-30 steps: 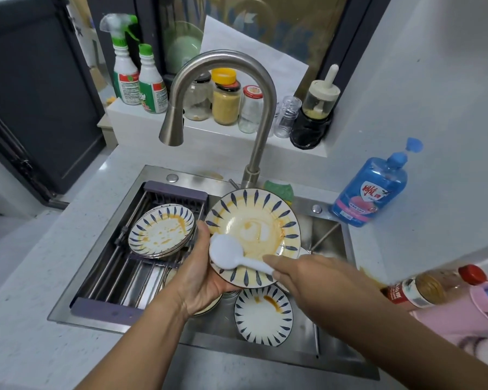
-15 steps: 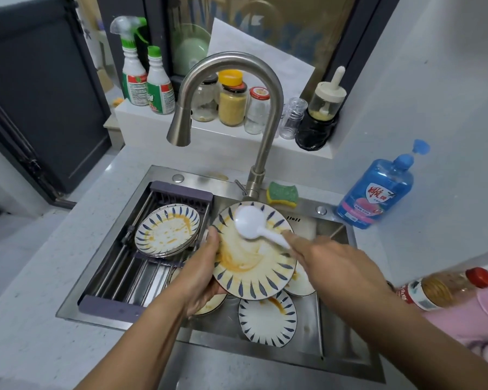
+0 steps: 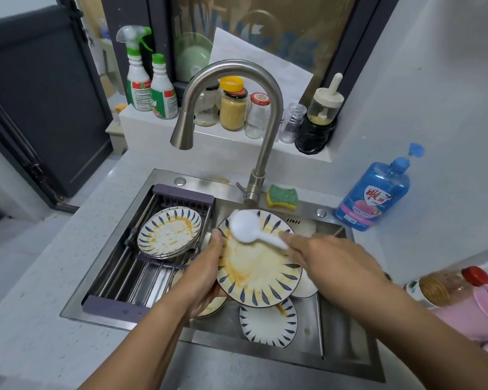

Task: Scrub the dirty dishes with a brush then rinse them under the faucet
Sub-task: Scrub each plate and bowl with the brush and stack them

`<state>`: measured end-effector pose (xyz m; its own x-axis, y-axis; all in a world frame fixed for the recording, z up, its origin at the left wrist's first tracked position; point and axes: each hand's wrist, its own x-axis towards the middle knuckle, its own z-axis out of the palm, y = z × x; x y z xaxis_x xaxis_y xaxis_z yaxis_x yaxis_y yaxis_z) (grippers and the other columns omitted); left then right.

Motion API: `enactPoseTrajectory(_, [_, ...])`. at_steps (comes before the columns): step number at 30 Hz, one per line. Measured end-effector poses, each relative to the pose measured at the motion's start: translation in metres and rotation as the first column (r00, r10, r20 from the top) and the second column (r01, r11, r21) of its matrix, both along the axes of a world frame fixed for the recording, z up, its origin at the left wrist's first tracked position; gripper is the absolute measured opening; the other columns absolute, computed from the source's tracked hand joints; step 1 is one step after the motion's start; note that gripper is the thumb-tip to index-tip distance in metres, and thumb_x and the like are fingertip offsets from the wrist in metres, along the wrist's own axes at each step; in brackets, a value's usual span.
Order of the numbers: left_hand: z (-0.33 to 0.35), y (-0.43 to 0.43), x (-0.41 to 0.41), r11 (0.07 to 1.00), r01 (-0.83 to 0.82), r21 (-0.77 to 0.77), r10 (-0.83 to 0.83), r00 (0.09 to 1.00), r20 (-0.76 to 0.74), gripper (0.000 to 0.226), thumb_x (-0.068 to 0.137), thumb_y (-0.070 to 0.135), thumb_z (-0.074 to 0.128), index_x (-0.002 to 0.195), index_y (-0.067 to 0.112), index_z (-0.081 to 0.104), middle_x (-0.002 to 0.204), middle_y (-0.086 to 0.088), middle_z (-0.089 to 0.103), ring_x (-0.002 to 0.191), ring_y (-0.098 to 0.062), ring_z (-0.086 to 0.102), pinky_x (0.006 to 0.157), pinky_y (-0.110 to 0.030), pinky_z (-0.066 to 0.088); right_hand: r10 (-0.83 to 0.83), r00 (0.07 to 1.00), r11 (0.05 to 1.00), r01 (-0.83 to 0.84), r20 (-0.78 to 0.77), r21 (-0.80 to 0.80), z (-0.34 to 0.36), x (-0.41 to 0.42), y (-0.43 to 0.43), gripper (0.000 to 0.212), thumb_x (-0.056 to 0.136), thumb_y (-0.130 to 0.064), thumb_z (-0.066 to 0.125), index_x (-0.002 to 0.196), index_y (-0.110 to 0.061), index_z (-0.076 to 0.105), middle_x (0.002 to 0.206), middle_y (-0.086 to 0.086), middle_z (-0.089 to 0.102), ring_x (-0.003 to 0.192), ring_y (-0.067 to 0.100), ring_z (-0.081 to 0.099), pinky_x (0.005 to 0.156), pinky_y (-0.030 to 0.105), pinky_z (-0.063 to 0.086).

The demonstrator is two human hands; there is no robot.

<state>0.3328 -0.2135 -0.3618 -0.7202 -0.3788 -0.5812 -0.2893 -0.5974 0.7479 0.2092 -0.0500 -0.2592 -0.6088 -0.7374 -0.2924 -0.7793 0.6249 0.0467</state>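
Two hands meet over the sink (image 3: 347,327). Left hand (image 3: 206,274) grips the smeared plate (image 3: 257,268), thumb on its left rim; right hand (image 3: 333,263) clamps the white brush (image 3: 244,226), head on the plate's far edge, near the faucet (image 3: 265,153)'s base.

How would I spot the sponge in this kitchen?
Start at the steel faucet arching over the sink. Right of its base, on the sink's back ledge, lies the sponge. It alone is a small wavy pad, green above, yellow below.
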Motion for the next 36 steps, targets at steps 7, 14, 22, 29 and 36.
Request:
enactPoseTrajectory(7, [-0.007,-0.003,0.005,0.994,0.001,0.108,0.011,0.994,-0.108,0.065,0.084,0.056,0.052,0.127,0.008,0.060,0.107,-0.012,0.078,0.092,-0.027,0.077,0.062,-0.040,0.064,0.105,0.981,0.994,-0.100,-0.164,0.040,-0.007,0.014,-0.006,0.060,0.109,-0.024,0.034,0.159,-0.044,0.006,0.097,0.001,0.039,0.077,0.025,0.048,0.062,0.036,0.040])
enactPoseTrajectory(14, [-0.016,-0.010,0.002,0.999,-0.031,0.022,0.034,0.991,-0.130,0.045,0.099,0.050,0.048,0.133,0.022,0.056,0.112,0.000,0.077,0.104,-0.027,0.074,0.078,-0.055,0.061,-0.024,0.960,0.989,0.064,-0.280,0.135,-0.001,0.004,0.014,0.067,0.101,-0.014,0.044,0.156,-0.038,0.013,0.102,0.005,0.048,0.092,0.028,0.064,0.063,0.035,0.043])
enactPoseTrajectory(22, [-0.018,-0.008,-0.009,0.981,-0.128,0.144,0.149,0.978,-0.146,0.052,0.094,0.064,0.040,0.127,0.028,0.057,0.105,0.004,0.077,0.097,-0.027,0.076,0.075,-0.058,0.061,-0.056,0.957,0.995,0.031,0.284,0.093,-0.016,0.015,0.017,0.029,0.107,-0.045,0.038,0.133,-0.042,0.051,0.096,-0.010,0.067,0.083,0.014,0.061,0.080,0.041,0.056])
enactPoseTrajectory(29, [-0.027,-0.005,-0.014,0.898,-0.022,0.439,0.131,0.967,-0.219,0.100,0.077,0.086,0.033,0.141,0.011,0.049,0.128,-0.028,0.065,0.115,-0.049,0.064,0.085,-0.069,0.054,-0.005,0.923,0.998,0.027,0.385,-0.050,-0.023,0.020,-0.010,0.029,0.109,-0.037,0.034,0.126,-0.027,0.056,0.094,-0.002,0.067,0.084,0.020,0.059,0.075,0.044,0.051])
enactPoseTrajectory(36, [-0.030,-0.016,-0.003,0.962,-0.012,0.274,0.068,0.979,-0.194,0.065,0.093,0.063,0.039,0.138,0.018,0.054,0.123,-0.011,0.073,0.110,-0.034,0.071,0.075,-0.059,0.061,0.009,0.969,0.979,-0.060,0.247,0.197,-0.005,0.005,0.019,0.028,0.107,-0.041,0.037,0.130,-0.040,0.054,0.096,-0.009,0.064,0.086,0.014,0.060,0.079,0.039,0.054])
